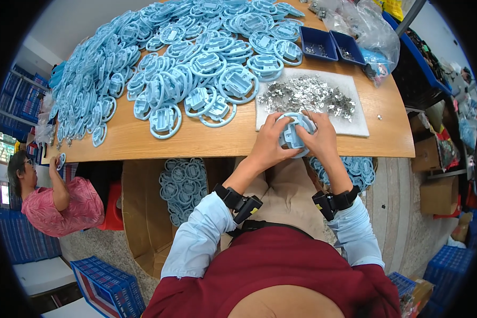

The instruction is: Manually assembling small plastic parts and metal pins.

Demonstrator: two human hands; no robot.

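Between my two hands, just above the table's front edge, is a light blue round plastic ring part (291, 137) with a box-shaped middle. My left hand (273, 139) grips its left side, thumb below and fingers over the top. My right hand (320, 137) closes on its right side, the thumb pressed toward the middle. Behind my hands lies a white foam sheet (358, 119) covered with many small shiny metal pieces (315, 93). Whether a metal piece sits under my thumbs is hidden. A large heap of the same blue parts (196, 69) spreads over the table's left and back.
Two dark blue bins (318, 45) with small metal bits stand behind the foam. Clear plastic bags (373, 32) lie at the back right. Below the table, a cardboard box (143, 212) holds more blue parts. A person in pink (63, 204) sits at the left. Blue crates (108, 286) stand lower left.
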